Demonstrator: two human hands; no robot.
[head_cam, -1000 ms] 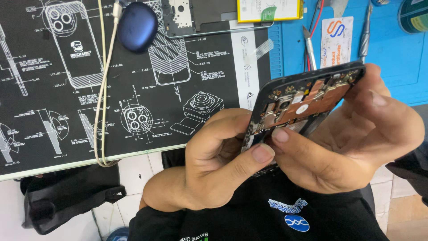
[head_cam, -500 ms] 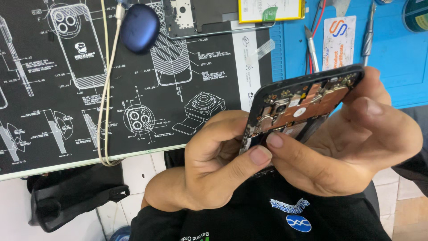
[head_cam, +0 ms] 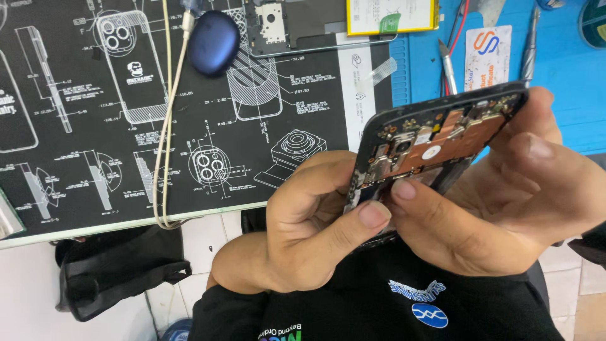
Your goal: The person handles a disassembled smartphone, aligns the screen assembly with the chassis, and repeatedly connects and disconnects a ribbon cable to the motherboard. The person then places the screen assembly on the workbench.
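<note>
- Phone (head_cam: 435,142): I see it back-off, board bare, tilted above my lap, off the bench (head_cam: 208,211).
- Left hand (head_cam: 315,233): fingers closed on the phone's lower end, thumb pressing its edge; a slip here could, I judge, bend a connector.
- Right hand (head_cam: 511,189): fingers wrapped round the upper end; a loose hold risks a drop to the floor.
- Cable (head_cam: 167,126), blue case (head_cam: 213,43): well apart.

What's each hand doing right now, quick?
Left hand: closed on the lower end of the opened smartphone, thumb pressing its edge.
Right hand: closed on the same phone's upper end, thumb on the exposed board.
</note>
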